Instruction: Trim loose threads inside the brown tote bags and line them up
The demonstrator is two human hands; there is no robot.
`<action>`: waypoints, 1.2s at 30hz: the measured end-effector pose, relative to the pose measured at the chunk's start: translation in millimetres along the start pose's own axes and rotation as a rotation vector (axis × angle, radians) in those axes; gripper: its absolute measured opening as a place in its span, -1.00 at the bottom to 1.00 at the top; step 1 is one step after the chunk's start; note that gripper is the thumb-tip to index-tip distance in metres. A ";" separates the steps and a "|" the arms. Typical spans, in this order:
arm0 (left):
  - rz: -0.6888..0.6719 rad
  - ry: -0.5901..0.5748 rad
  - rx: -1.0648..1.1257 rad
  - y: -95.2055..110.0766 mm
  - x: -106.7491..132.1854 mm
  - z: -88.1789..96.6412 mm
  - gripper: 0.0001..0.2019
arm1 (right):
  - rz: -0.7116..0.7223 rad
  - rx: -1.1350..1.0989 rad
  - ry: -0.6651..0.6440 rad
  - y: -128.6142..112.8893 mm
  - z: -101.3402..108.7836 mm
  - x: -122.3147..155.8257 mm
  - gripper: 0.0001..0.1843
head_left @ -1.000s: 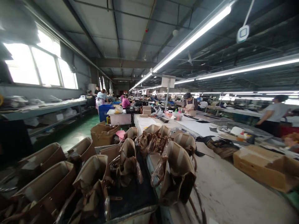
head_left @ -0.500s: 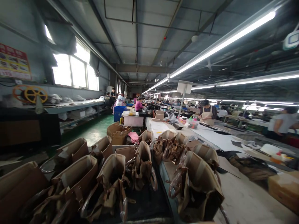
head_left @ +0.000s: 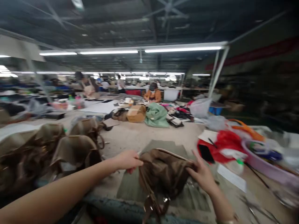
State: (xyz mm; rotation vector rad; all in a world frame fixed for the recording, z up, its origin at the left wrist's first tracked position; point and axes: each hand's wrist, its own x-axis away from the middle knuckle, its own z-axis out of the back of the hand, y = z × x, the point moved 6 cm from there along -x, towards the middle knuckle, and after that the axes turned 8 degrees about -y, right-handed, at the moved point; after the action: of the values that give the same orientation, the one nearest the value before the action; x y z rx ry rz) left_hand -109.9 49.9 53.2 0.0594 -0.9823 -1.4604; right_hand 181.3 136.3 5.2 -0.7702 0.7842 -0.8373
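Observation:
A brown handbag rests on an olive-grey sheet at the near edge of the table, its pale-edged opening facing up. At the bag's upper left corner, my left hand pinches the rim with closed fingers. Over at the upper right corner, my right hand grips the rim with its thumb on the near side, while one finger points up. Straps with shiny metal fittings hang from the front of the bag. Motion blurs the finer details.
More brown bags stand close on my left. To the right are a red plastic bag, a lilac basin, a white paper slip and scissors. A green bundle lies farther back; a person in orange sits beyond.
The view has swung right, from the rows of brown bags to the worktable. Both my hands have come into view, holding a brown bag by its rim.

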 end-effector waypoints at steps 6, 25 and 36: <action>-0.350 0.381 -0.552 56.6 -7.3 35.8 -0.73 | -0.063 -0.180 -0.074 20.0 1.8 15.6 -0.32; -0.703 0.292 -0.614 126.9 -93.1 -29.6 -0.81 | 0.074 -0.055 0.016 -3.5 9.4 6.2 -0.81; -0.670 0.345 -0.505 125.0 -101.3 -30.3 -0.83 | 0.071 0.060 0.118 -13.0 7.3 10.0 -0.81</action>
State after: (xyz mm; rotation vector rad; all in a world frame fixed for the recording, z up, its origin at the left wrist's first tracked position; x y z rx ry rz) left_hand 25.7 141.6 55.0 0.2821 -0.2886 -2.1858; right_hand 187.4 123.9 16.7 -0.6407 0.8820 -0.8445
